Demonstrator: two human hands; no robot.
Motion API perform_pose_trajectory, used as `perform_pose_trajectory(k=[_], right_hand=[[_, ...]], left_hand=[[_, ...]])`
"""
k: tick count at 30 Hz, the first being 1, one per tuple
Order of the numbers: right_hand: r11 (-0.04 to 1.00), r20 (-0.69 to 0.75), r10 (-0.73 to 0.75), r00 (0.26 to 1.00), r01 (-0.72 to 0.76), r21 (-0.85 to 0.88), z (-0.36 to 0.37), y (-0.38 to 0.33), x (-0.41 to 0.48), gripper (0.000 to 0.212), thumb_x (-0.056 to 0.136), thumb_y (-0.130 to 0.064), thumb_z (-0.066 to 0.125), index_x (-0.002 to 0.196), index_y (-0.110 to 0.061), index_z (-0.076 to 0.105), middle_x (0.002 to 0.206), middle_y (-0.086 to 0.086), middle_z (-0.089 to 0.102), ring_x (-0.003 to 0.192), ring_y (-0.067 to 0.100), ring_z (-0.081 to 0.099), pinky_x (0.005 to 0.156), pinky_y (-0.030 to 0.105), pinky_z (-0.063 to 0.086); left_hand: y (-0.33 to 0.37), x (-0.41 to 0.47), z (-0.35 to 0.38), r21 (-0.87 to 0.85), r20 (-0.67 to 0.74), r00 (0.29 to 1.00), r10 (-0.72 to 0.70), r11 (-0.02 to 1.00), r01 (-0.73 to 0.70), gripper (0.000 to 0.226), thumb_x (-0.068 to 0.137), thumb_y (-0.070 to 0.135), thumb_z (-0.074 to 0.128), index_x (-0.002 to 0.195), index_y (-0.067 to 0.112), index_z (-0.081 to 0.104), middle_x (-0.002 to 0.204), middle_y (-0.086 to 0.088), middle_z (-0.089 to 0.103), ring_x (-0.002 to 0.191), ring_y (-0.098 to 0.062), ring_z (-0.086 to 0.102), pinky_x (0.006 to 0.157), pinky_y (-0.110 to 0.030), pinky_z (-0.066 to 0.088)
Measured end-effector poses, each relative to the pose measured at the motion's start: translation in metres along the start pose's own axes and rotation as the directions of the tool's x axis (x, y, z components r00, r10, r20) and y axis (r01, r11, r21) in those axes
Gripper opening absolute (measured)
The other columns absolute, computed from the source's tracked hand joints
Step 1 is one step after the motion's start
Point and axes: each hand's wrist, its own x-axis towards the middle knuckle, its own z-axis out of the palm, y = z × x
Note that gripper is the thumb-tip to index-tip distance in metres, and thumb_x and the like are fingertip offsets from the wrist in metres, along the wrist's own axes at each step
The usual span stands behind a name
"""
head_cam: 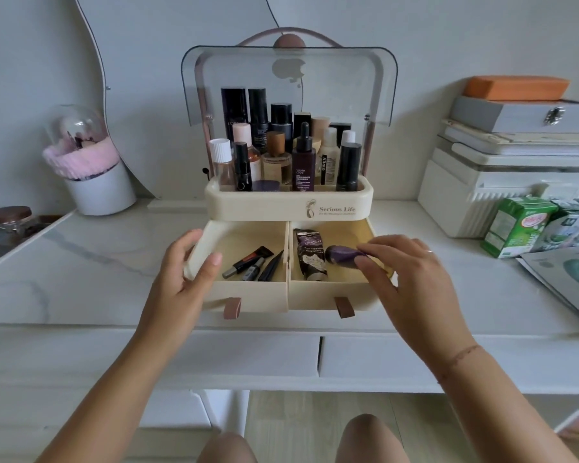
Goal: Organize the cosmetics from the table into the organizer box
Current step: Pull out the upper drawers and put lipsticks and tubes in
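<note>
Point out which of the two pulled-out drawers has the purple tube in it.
The right drawer, where the right hand pinches the purple tube; the left drawer holds only thin dark sticks.

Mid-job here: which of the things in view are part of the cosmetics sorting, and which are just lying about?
Job: organizer box, left drawer gripped by left hand, right drawer, purple tube pinched by right hand, brown tube, upright bottles.
Lying about: brush pot, green cartons, stacked boxes, glass jar.
</note>
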Motion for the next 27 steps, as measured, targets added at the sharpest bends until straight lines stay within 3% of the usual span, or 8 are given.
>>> perform_pose_trajectory(k=[2, 4, 7, 11, 17, 20, 23, 27], right_hand=[[0.998, 0.033, 0.018, 0.999, -0.020, 0.054, 0.000, 0.002, -0.008, 0.026, 0.095, -0.036, 0.050, 0.105, -0.026, 0.072, 0.108, -0.002, 0.066, 0.097, 0.019, 0.054, 0.080, 0.035, 0.044], [0.996, 0.078, 0.023, 0.997, -0.030, 0.088, 0.002, 0.001, -0.016, 0.033, 0.094, -0.045, 0.045, 0.110, -0.029, 0.069, 0.119, -0.003, 0.061, 0.108, 0.017, 0.049, 0.086, 0.039, 0.043], [0.997, 0.140, 0.013, 0.990, -0.025, 0.079, 0.006, 0.003, -0.027, 0.048, 0.089, -0.057, 0.043, 0.124, -0.030, 0.060, 0.134, -0.006, 0.050, 0.125, 0.016, 0.038, 0.102, 0.039, 0.034], [0.992, 0.151, 0.055, 0.987, -0.071, 0.101, 0.014, 0.003, -0.033, 0.041, 0.092, -0.048, 0.046, 0.131, -0.034, 0.052, 0.149, -0.003, 0.033, 0.138, 0.018, 0.025, 0.109, 0.043, 0.026], [0.972, 0.146, 0.206, 0.968, -0.220, 0.085, 0.011, -0.009, -0.011, 0.032, 0.091, -0.045, 0.043, 0.107, -0.036, 0.069, 0.150, -0.002, 0.033, 0.139, 0.019, 0.020, 0.111, 0.045, 0.020], [0.963, 0.129, 0.188, 0.974, -0.208, 0.172, 0.012, -0.011, -0.014, 0.056, 0.080, -0.058, 0.047, 0.133, -0.038, 0.047, 0.153, -0.003, 0.023, 0.140, 0.019, 0.019, 0.113, 0.048, 0.025], [0.909, 0.135, 0.201, 0.970, -0.236, 0.344, 0.018, -0.001, -0.029, 0.091, 0.068, -0.062, 0.058, 0.144, -0.041, 0.013, 0.152, -0.010, 0.019, 0.140, 0.009, 0.023, 0.111, 0.033, 0.029], [0.735, 0.233, 0.330, 0.915, -0.404, 0.544, 0.034, 0.020, -0.030, 0.099, 0.061, -0.061, 0.068, 0.143, -0.039, 0.017, 0.140, -0.019, 0.041, 0.131, 0.004, 0.041, 0.105, 0.026, 0.037]], left_hand=[[-0.005, -0.005, -0.002, -0.047, 0.031, 0.999, -0.011, 0.999, 0.012, 0.083, 0.066, 0.075, 0.054, 0.137, 0.039, 0.032, 0.112, 0.056, 0.038, 0.102, 0.028, 0.042, 0.084, -0.004, 0.033], [-0.012, -0.009, -0.003, -0.087, 0.070, 0.997, -0.023, 0.996, 0.029, 0.101, 0.060, 0.078, 0.061, 0.143, 0.037, 0.021, 0.126, 0.051, 0.033, 0.117, 0.021, 0.039, 0.092, -0.009, 0.035], [-0.021, -0.014, -0.002, -0.120, 0.104, 0.992, -0.068, 0.989, 0.081, 0.114, 0.053, 0.078, 0.067, 0.145, 0.041, 0.010, 0.129, 0.049, 0.033, 0.120, 0.017, 0.040, 0.088, -0.008, 0.039], [-0.028, -0.018, 0.002, -0.113, 0.092, 0.988, -0.123, 0.985, 0.133, 0.110, 0.048, 0.079, 0.068, 0.139, 0.052, 0.012, 0.126, 0.042, 0.039, 0.115, 0.013, 0.048, 0.091, -0.020, 0.039], [-0.023, -0.014, 0.005, -0.098, 0.074, 0.991, -0.110, 0.988, 0.117, 0.107, 0.050, 0.080, 0.065, 0.140, 0.047, 0.019, 0.126, 0.036, 0.044, 0.113, 0.012, 0.050, 0.081, -0.010, 0.042], [-0.022, -0.015, 0.005, -0.083, 0.064, 0.991, -0.114, 0.989, 0.119, 0.106, 0.050, 0.080, 0.065, 0.139, 0.047, 0.019, 0.126, 0.034, 0.046, 0.116, 0.009, 0.050, 0.085, -0.016, 0.040], [-0.025, -0.017, 0.005, -0.064, 0.075, 0.990, -0.123, 0.990, 0.128, 0.102, 0.054, 0.079, 0.062, 0.140, 0.049, 0.016, 0.124, 0.039, 0.044, 0.118, 0.012, 0.046, 0.091, -0.020, 0.038], [-0.026, -0.014, 0.008, -0.024, 0.078, 0.989, -0.128, 0.991, 0.130, 0.097, 0.065, 0.076, 0.056, 0.143, 0.048, 0.006, 0.123, 0.046, 0.039, 0.112, 0.025, 0.039, 0.087, -0.013, 0.033]])
